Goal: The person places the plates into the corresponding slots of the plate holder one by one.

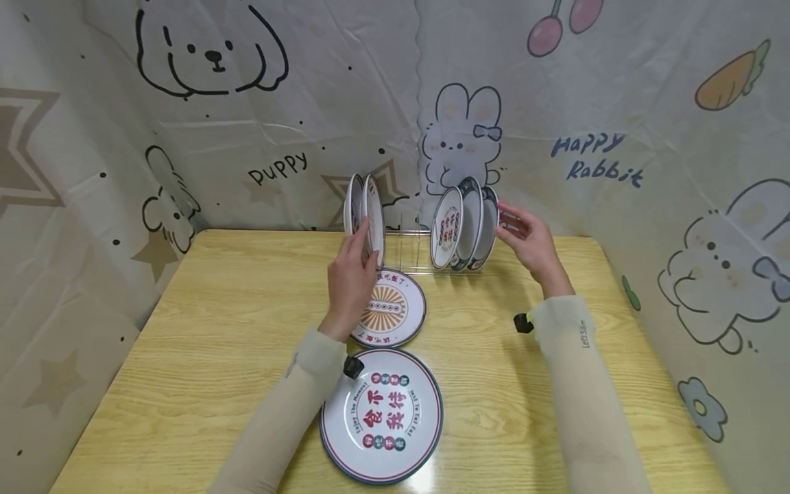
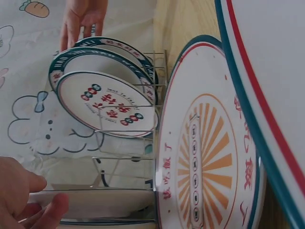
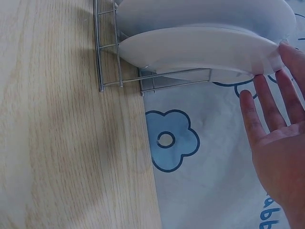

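Observation:
My left hand (image 1: 352, 285) rests with its fingers along the near edge of the right-hand one of two upright plates (image 1: 374, 199) in the left part of a wire dish rack (image 1: 407, 264). In the left wrist view its fingertips overlap that plate's rim. My right hand (image 1: 531, 243) reaches to the rack's right end, fingertips at the rim of the outermost dish (image 3: 209, 52), fingers fairly straight. Left of that dish stand a deep dish with a patterned green rim (image 1: 472, 213) and a white plate with red characters (image 1: 446, 233). All lean upright between the wires.
In front of the rack lies a plate with an orange sunburst (image 1: 385, 309). Nearer still is a larger green-rimmed plate (image 1: 380, 412) with red characters. The wooden table (image 1: 204, 329) meets a printed cloth (image 1: 345, 82) behind and at the sides.

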Demonstrator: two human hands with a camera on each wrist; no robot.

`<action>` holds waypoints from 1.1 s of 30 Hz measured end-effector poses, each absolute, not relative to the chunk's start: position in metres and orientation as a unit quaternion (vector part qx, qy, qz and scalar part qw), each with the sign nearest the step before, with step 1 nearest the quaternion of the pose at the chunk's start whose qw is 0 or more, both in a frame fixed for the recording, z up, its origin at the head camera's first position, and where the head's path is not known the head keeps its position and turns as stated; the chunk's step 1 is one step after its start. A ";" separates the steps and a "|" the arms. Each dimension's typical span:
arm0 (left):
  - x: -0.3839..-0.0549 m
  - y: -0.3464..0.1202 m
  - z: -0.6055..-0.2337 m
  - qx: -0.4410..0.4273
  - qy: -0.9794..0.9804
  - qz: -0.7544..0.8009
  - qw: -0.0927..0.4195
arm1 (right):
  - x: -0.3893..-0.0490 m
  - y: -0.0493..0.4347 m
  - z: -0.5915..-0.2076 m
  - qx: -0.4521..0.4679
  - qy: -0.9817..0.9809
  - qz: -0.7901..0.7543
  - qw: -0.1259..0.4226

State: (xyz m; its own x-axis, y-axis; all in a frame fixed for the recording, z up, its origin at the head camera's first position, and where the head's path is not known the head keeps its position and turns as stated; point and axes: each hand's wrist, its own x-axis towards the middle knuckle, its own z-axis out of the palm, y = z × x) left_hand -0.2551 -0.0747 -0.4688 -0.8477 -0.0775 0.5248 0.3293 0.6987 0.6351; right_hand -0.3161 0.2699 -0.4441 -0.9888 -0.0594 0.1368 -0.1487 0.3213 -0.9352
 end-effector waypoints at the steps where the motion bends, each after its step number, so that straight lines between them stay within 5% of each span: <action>1: -0.254 -0.076 -0.468 -0.073 -0.881 -0.383 0.268 | -0.316 0.270 -0.445 0.063 -0.812 0.579 0.039; 14: -0.227 -0.122 -0.485 -0.029 -0.876 -0.409 0.254 | -0.316 0.268 -0.449 0.064 -0.807 0.586 0.040; 18: -0.221 -0.142 -0.503 0.015 -0.897 -0.402 0.183 | -0.315 0.268 -0.449 0.060 -0.807 0.585 0.042; 26: -0.220 -0.159 -0.527 0.033 -0.892 -0.450 -0.038 | -0.316 0.268 -0.450 0.058 -0.805 0.589 0.040; 33: -0.222 -0.147 -0.528 0.019 -0.861 -0.500 -0.093 | -0.307 0.264 -0.436 0.058 -0.805 0.589 0.033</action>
State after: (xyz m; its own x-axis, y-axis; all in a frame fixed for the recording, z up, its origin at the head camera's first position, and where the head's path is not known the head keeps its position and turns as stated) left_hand -0.2219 -0.1473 -0.5285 -0.9818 0.0605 -0.1801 -0.1266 0.4986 0.8575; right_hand -0.3068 0.2638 -0.4365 -0.9912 -0.0539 0.1212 -0.1318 0.2986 -0.9452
